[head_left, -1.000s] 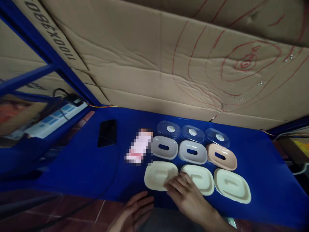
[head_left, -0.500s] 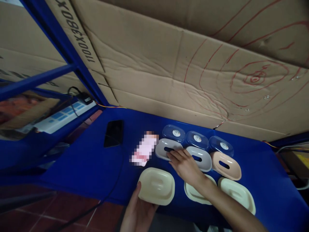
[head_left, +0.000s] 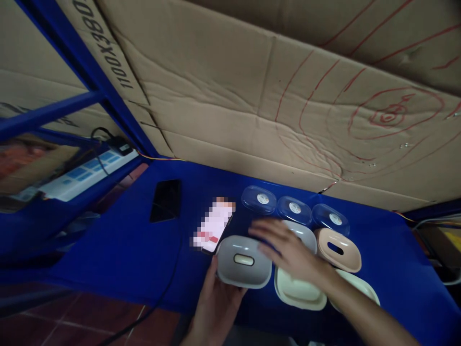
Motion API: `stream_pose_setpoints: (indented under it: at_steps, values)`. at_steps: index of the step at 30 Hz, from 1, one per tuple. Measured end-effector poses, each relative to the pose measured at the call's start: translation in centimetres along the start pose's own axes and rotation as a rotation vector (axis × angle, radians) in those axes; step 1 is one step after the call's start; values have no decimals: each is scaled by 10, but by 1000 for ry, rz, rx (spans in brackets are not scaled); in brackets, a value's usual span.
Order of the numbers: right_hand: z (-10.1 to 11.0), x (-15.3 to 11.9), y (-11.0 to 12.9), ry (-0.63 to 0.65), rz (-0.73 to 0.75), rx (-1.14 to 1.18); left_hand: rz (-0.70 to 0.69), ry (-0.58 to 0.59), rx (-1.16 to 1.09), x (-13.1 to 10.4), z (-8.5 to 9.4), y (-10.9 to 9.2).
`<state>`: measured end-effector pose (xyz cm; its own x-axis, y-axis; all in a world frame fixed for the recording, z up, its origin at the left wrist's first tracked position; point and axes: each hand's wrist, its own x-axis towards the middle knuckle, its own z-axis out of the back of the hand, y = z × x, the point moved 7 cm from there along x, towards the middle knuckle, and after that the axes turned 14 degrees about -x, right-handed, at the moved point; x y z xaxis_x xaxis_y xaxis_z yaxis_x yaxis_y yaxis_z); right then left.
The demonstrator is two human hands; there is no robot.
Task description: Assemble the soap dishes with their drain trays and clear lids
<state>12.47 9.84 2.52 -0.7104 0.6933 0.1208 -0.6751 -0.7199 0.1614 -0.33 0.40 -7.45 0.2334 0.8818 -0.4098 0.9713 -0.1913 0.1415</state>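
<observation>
Cupping gray dish (head_left: 245,276) at lower centre of frame | long axis runs left to right | left hand (head_left: 219,300) nearer, below it, thumb clasping left rim | right hand (head_left: 286,246) by upper-right rim, fingers loosely spread, contact unclear

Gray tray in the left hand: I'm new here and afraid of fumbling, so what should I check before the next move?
1. Gray tray supported: ok, left hand has thumb at its side, fingers beneath.
2. Cream piece visible through slot: ok.
3. Cream and gray rims aligned: cannot tell, cream rim hidden.
4. Right hand off the gray tray: cannot tell, blurred fingers overlap its edge.
5. Clear lids unobstructed: ok, three behind.
</observation>
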Motion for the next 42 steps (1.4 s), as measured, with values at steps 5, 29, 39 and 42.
stream_pose_setpoints:
  at_steps: [5,29,39,42]
  values:
    - [-16,60,-91,10,-195,-89,6,138,-4,-2,11,1]
    - [-7,-38,18,49,15,46,-35,-92,129,6,-7,12]
    - [13,-45,20,-90,77,4,-11,33,271,-3,-19,21]
    - [19,-53,22,-121,113,-45,53,87,246,-9,-30,28]
